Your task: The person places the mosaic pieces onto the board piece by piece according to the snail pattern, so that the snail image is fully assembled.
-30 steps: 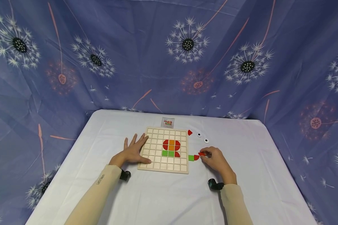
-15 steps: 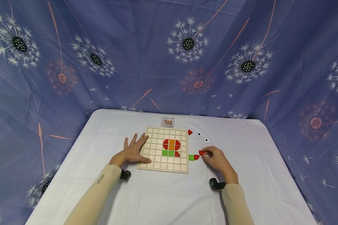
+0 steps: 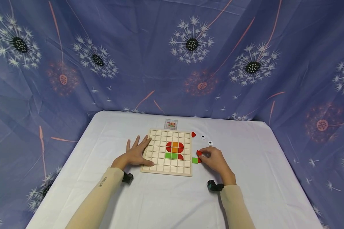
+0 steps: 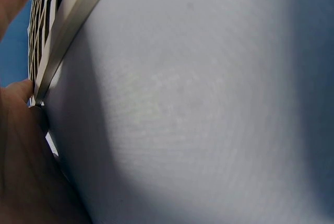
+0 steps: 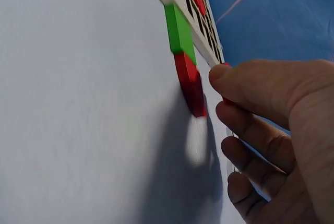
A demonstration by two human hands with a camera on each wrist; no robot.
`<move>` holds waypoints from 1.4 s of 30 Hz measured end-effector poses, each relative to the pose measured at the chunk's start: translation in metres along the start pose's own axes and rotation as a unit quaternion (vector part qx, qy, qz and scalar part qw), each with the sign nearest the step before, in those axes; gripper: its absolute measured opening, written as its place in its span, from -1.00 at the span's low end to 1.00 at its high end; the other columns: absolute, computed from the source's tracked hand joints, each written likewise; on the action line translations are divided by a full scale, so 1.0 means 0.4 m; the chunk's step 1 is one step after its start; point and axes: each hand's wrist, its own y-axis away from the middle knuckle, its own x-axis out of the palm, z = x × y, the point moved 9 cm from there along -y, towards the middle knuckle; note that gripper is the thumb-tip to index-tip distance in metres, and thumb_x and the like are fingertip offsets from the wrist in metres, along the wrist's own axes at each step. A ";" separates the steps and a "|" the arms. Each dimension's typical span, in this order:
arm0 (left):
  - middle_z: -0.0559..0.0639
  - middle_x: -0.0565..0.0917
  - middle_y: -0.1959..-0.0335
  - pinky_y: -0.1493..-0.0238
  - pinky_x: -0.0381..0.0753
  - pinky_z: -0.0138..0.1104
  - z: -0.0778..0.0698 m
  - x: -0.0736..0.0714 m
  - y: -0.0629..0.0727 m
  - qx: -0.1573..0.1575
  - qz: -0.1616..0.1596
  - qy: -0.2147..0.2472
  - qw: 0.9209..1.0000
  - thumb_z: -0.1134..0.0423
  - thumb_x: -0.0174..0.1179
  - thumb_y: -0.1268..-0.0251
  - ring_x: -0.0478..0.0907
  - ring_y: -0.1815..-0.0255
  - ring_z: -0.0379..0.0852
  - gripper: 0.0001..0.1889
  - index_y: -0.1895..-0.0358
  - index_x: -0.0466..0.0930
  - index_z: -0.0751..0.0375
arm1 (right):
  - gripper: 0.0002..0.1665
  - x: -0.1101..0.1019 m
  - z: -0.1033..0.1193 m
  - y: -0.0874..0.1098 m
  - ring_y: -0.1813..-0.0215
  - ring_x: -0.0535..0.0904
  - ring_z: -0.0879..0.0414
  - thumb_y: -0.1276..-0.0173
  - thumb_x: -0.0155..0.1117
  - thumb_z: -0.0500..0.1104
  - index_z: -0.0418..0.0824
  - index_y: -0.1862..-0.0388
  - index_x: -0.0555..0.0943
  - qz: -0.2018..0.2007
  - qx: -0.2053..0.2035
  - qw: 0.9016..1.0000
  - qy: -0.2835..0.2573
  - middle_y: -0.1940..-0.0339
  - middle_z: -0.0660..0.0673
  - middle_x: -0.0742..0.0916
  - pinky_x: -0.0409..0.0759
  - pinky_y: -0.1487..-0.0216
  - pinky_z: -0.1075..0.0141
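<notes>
A wooden grid board (image 3: pixel 166 170) lies on the white table, with red, orange and green pieces set in its middle cells. My left hand (image 3: pixel 135 156) rests spread on the board's left edge, thumb and fingertips touching the frame. Between thumb and fingertips, my right hand (image 3: pixel 214 159) pinches a red quarter-round piece (image 3: pixel 199 153) just right of the board. Below it on the cloth lie a green square piece (image 5: pixel 179 32) and a second red quarter-round piece (image 5: pixel 190 83), end to end. In the right wrist view the pinched piece is mostly hidden by the thumb.
A small picture card (image 3: pixel 170 124) lies behind the board. Near its upper right corner are a red piece (image 3: pixel 193 135) and two white eye discs, one disc (image 3: pixel 203 136) behind the other disc (image 3: pixel 210 143). A blue dandelion-print curtain (image 3: pixel 149 63) hangs behind the table.
My right hand has lifted the red quarter-round piece slightly and carried it left, closer to the board. The left hand has stayed on the board's edge.
</notes>
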 end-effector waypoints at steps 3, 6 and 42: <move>0.04 -0.21 -0.75 -0.50 -0.62 0.38 -0.002 -0.001 0.000 0.002 -0.001 0.004 1.000 -0.41 0.46 0.07 -0.44 -0.72 0.30 0.33 -0.71 -0.13 0.00 | -0.64 0.008 0.015 -0.006 -0.21 0.64 -0.13 -0.30 0.50 -0.15 -0.22 -0.05 0.77 -0.002 -0.006 1.000 -0.009 -0.06 -0.16 0.79 0.55 -0.35 -0.11; 0.03 -0.21 -0.75 -0.50 -0.61 0.38 -0.002 0.000 -0.001 0.002 -0.001 0.002 1.000 -0.40 0.46 0.07 -0.45 -0.72 0.29 0.34 -0.71 -0.13 0.00 | -0.64 0.016 0.033 -0.014 -0.23 0.64 -0.12 -0.30 0.49 -0.16 -0.21 -0.06 0.77 -0.004 -0.017 1.000 -0.017 -0.08 -0.16 0.78 0.54 -0.36 -0.12; -0.01 -0.22 -0.75 -0.51 -0.63 0.35 0.005 0.005 -0.006 -0.005 0.003 -0.002 1.000 -0.47 0.45 0.11 -0.45 -0.72 0.26 0.37 -0.72 -0.16 -0.05 | -0.73 0.210 0.277 -0.051 0.04 0.52 0.13 -0.32 0.44 -0.17 -0.17 0.01 0.75 0.077 -0.147 0.986 -0.001 0.12 0.00 0.67 0.62 -0.12 0.16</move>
